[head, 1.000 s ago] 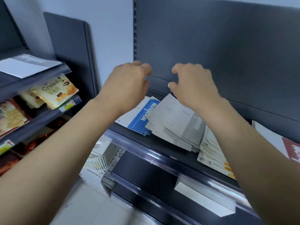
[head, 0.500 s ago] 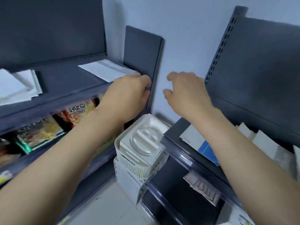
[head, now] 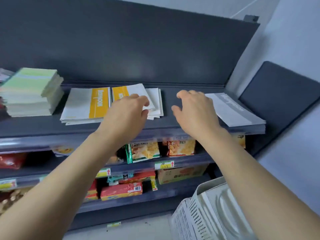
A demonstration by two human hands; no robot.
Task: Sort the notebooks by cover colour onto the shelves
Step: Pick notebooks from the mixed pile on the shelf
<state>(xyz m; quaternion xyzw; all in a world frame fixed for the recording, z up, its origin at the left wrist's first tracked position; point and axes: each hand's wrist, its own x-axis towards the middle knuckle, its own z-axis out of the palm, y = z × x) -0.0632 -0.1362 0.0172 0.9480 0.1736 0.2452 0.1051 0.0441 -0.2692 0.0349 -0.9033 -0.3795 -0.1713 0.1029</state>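
Both arms reach out over the top grey shelf (head: 166,94). My left hand (head: 129,110) hovers with loosely curled fingers over the right yellow-banded notebook stack (head: 138,91) and holds nothing. A second yellow-banded stack (head: 84,105) lies just left of it. My right hand (head: 194,108) hangs over the bare gap in the shelf, fingers relaxed and empty. A grey-banded notebook stack (head: 232,110) lies right of that hand. At the far left stands a tall green-covered stack (head: 31,90).
Below the top shelf, lower shelves (head: 138,166) hold snack packets and boxes with price tags. A white plastic basket stack (head: 207,213) stands on the floor at lower right. A dark grey end panel (head: 280,94) and a white wall close the right side.
The view has swung left from the right-hand shelf with grey and blue notebooks to this shelf. Both empty hands travelled along with it and now hover over the top shelf.
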